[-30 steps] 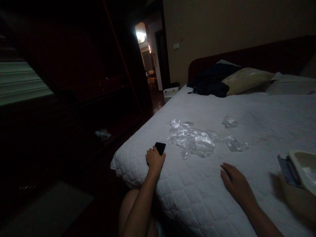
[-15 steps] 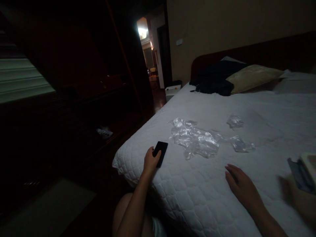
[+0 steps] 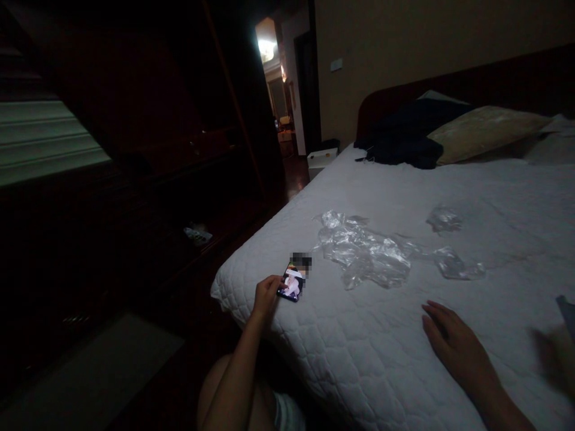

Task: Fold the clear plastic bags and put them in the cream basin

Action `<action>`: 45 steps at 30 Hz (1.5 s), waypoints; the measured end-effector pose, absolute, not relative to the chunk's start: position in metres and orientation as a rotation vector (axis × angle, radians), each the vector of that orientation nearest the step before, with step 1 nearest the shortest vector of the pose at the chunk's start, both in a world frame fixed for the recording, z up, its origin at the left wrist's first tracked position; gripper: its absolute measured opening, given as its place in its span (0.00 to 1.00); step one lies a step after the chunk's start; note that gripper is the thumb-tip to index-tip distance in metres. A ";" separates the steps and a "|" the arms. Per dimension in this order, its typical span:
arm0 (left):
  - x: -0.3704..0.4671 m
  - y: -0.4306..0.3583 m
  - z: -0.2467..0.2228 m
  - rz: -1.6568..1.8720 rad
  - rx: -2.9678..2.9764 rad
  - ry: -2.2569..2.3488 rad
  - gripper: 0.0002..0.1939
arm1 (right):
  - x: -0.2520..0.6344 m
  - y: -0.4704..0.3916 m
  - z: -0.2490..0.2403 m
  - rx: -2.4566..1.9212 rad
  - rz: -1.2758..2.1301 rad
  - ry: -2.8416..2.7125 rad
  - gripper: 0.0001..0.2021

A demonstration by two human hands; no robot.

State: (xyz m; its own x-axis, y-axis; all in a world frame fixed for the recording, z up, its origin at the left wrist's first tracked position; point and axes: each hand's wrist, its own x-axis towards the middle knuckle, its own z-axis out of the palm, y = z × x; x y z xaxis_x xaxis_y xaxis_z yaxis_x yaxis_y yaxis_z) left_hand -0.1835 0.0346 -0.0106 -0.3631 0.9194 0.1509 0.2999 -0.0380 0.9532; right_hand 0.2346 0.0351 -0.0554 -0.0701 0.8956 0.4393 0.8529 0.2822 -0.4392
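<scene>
My left hand grips the lower left side of a smartphone at the bed's near left edge, fingertips over its lit screen. The screen shows a picture, and its upper end is pixelated. My right hand rests on the white quilted bedspread, holding nothing, its fingers loosely bent and apart from the thumb. Beyond both hands lies a crumpled clear plastic sheet. Smaller clear plastic pieces lie to its right, one a crumpled wrapper and one a flat bag.
A beige pillow and dark clothing lie near the headboard. A dark cabinet stands on the left. A white box is past the bed's far corner. At the right edge a dark grey object is partly cut off.
The phone's screen has lit up, and my left hand has shifted to its lower left side. The view has turned slightly left; the pale box at the right has left view.
</scene>
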 end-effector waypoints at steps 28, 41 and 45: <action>-0.174 0.048 -0.021 1.524 1.416 1.829 0.16 | 0.231 0.033 -0.053 -1.569 0.071 -1.918 0.18; -0.055 0.032 -0.002 1.220 2.381 1.643 0.12 | 0.229 0.034 -0.053 -1.536 0.055 -1.895 0.16; -0.018 0.046 -0.009 1.251 2.439 1.720 0.16 | 0.227 0.034 -0.053 -1.529 0.052 -1.879 0.16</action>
